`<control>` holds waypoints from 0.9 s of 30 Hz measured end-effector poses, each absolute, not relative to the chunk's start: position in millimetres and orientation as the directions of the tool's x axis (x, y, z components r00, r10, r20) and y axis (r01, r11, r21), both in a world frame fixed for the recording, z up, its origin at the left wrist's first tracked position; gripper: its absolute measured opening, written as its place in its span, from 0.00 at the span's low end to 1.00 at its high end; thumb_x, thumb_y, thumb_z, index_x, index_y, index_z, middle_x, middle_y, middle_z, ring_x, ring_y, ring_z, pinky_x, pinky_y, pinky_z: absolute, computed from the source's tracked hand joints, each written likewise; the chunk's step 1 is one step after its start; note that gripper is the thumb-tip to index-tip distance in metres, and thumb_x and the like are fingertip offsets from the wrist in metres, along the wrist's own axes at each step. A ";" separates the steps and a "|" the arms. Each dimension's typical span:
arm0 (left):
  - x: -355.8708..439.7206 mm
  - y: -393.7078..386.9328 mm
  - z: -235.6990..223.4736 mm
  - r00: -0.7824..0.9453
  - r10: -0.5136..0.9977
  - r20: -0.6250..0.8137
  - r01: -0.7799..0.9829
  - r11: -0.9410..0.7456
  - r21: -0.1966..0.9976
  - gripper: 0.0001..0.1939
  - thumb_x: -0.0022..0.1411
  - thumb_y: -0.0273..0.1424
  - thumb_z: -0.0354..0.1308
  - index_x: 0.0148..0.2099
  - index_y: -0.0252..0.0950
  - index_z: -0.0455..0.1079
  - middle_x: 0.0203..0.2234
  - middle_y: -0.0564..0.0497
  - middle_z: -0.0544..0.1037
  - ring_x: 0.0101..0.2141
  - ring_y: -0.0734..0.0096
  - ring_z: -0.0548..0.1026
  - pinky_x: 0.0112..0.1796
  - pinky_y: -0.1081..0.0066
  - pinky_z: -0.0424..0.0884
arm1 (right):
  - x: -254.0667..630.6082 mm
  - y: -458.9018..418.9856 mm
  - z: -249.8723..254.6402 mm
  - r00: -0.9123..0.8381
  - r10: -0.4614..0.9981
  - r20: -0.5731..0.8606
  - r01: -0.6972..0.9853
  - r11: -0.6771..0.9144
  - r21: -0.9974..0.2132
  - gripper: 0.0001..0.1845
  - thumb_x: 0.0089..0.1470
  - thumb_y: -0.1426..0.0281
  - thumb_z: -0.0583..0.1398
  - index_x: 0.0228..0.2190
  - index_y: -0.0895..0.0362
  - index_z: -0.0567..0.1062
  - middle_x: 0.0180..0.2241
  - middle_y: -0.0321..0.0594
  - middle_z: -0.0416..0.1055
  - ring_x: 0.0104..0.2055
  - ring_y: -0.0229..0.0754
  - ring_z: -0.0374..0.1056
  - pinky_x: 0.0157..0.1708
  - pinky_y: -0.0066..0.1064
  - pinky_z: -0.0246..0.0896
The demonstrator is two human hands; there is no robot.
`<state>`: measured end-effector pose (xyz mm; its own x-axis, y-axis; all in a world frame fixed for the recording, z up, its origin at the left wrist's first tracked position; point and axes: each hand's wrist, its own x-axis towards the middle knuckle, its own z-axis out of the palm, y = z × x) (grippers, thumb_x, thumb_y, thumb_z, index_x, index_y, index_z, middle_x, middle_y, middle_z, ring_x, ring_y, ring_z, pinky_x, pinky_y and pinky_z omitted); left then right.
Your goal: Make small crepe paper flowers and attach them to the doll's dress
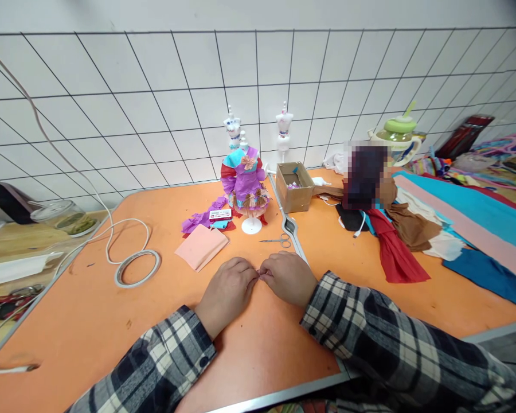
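Observation:
My left hand (229, 291) and my right hand (289, 279) meet just above the orange tabletop, fingertips pinched together. Whatever they pinch is too small to name; a pinkish bit seems to show between them. Just beyond lies a pair of small scissors (276, 241). A folded pink sheet (202, 246) rests to the left of them. Behind the scissors a mini dress form wears a purple, red and blue dress (246, 179) with pleated trim, on a white round base (251, 226). Purple crepe-like scraps (201, 221) and a small labelled box (221, 214) lie beside it.
Two bare mini mannequins (284, 127) stand by the tiled wall, near an open cardboard box (298, 201). Coloured sheets (477, 215) and a red piece (398, 246) cover the right side. A tape roll (137, 269) and white cable (107, 229) lie left; a lidded cup (399, 137) stands back right.

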<state>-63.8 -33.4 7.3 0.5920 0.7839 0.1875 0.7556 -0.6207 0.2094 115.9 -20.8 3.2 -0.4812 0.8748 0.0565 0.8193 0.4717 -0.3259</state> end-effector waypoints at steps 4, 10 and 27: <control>-64.4 -35.1 7.3 0.565 0.805 0.182 0.784 -0.593 0.184 0.10 0.66 0.28 0.51 0.40 0.35 0.74 0.32 0.47 0.77 0.38 0.62 0.72 0.41 0.62 0.67 | 116.0 -19.9 5.0 -0.493 0.869 0.049 0.817 0.481 -0.318 0.10 0.59 0.63 0.57 0.33 0.51 0.78 0.32 0.36 0.74 0.37 0.41 0.66 0.36 0.32 0.51; -64.1 -35.4 7.8 0.564 0.801 0.200 0.786 -0.595 0.170 0.10 0.66 0.30 0.52 0.38 0.36 0.75 0.30 0.47 0.76 0.36 0.62 0.71 0.41 0.60 0.66 | 116.6 -20.3 4.7 -0.494 0.869 0.037 0.812 0.476 -0.337 0.09 0.59 0.64 0.57 0.35 0.51 0.78 0.34 0.37 0.74 0.38 0.42 0.66 0.37 0.32 0.52; -63.3 -35.5 8.8 0.542 0.813 0.213 0.783 -0.580 0.224 0.07 0.63 0.28 0.53 0.36 0.35 0.73 0.32 0.47 0.75 0.38 0.62 0.70 0.42 0.60 0.67 | 115.2 -21.9 6.7 -0.475 0.880 0.033 0.832 0.460 -0.310 0.11 0.60 0.64 0.56 0.35 0.51 0.78 0.34 0.37 0.74 0.39 0.42 0.67 0.37 0.31 0.53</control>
